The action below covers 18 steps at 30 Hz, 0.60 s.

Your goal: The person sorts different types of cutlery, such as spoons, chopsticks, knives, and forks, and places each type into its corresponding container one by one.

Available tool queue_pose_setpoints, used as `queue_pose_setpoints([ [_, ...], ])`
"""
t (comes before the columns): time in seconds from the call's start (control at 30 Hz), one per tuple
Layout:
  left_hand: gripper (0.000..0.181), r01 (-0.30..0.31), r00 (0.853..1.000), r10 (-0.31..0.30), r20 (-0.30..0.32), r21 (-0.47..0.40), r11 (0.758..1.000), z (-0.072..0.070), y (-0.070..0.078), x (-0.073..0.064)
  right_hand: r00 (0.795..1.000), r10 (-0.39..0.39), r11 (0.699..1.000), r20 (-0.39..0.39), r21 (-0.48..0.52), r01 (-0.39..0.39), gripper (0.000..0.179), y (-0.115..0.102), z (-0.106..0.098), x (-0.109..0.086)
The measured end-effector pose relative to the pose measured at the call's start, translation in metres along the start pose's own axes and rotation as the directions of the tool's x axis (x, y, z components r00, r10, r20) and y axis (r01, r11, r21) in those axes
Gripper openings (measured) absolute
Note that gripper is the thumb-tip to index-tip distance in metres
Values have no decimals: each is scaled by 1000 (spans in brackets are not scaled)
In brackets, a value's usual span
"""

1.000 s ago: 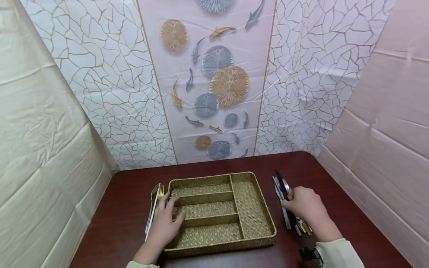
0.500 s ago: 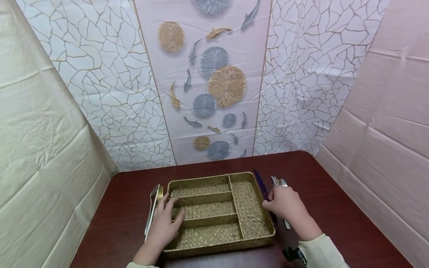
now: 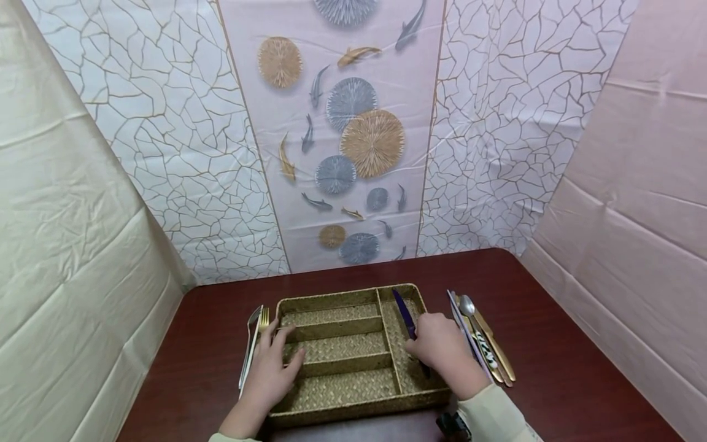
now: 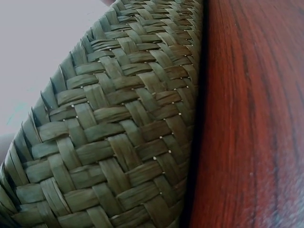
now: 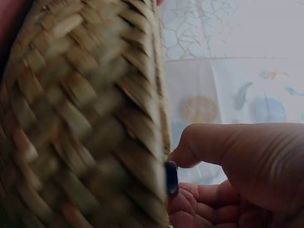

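Note:
My right hand pinches a dark purple-blue table knife over the long right compartment of a woven cutlery tray. The blade points away from me, and whether the knife touches the compartment floor cannot be told. In the right wrist view the dark handle end sits between thumb and fingers, partly behind the tray's woven wall. My left hand rests at the tray's left rim with fingers relaxed and spread. The left wrist view holds mostly the tray's outer wall.
Right of the tray lies a bunch of cutlery: a spoon with a patterned handle, gold pieces and a light purple-silver piece. Left of it lie a gold fork and silver cutlery. Fabric walls surround the dark red table.
My right hand has lifted the dark knife from the right-hand cutlery bunch and carried it left, over the tray's right compartment. The left hand stays at the tray's left rim.

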<state>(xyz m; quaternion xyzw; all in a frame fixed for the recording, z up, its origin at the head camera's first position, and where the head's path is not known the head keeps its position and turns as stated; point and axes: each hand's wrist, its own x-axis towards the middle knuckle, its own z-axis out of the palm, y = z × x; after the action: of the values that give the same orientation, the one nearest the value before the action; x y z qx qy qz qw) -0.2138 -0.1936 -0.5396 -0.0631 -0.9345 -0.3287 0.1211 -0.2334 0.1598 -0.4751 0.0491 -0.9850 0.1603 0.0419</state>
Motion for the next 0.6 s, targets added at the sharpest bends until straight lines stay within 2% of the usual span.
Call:
queue_pose_setpoints([
  [0.13,54,3,1000,-3,6,-14,1000,1,-1,1,999,11,1000,38,0,-11,40,-4,10,3],
  [0.27,54,7,1000,-6,8,-19,1000,0,-1,1,999,-6,1000,45,-10,6,32,-7,18,6],
  [0.6,52,14,1000,-14,11,-35,999,-2,1,0,997,-55,996,48,-73,58,29,-12,33,11],
])
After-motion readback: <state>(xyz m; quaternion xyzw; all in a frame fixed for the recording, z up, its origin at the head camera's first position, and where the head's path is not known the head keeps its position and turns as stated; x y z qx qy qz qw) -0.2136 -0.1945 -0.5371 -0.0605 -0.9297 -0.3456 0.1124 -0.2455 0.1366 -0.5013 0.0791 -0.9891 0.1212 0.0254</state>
